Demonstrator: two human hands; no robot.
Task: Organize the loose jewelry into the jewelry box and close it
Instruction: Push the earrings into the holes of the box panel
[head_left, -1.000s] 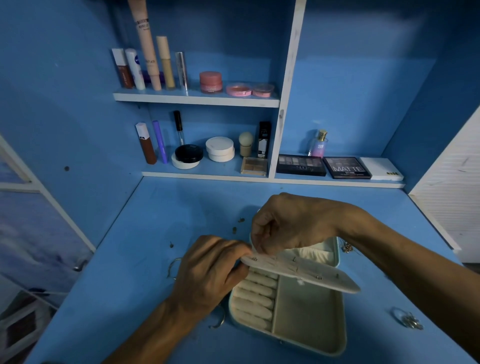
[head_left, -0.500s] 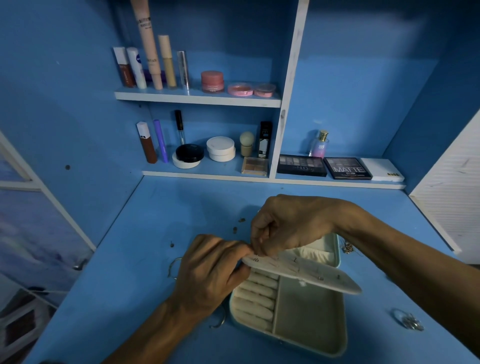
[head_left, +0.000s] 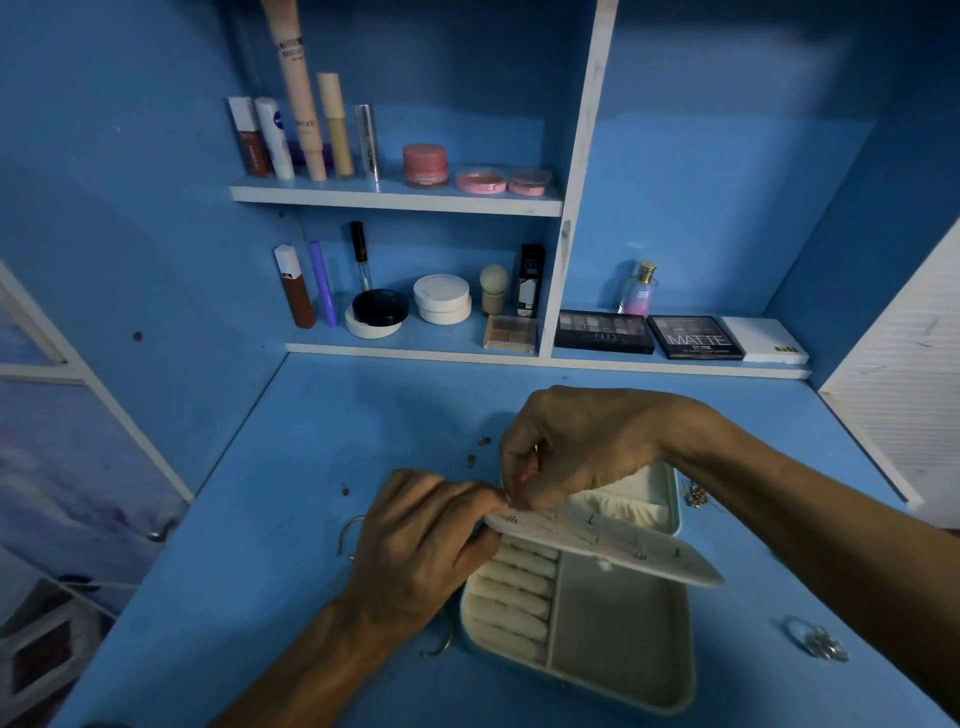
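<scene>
My left hand (head_left: 421, 545) pinches the earring panel (head_left: 597, 545) steady above the open jewelry box (head_left: 623, 675) on the tabletop (head_left: 311, 441), so my right hand (head_left: 566, 452), fingertips pinched together, can seat a stud.

Single head-worn view looks forward and down, close above the blue desk (head_left: 311, 467).

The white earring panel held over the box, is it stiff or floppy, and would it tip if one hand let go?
The earring panel probably is stiff: pinched at its left end by the left hand and right hand, it stays flat. It looks thin, so likely light. Released, its far end might drop towards the jewelry box.
</scene>
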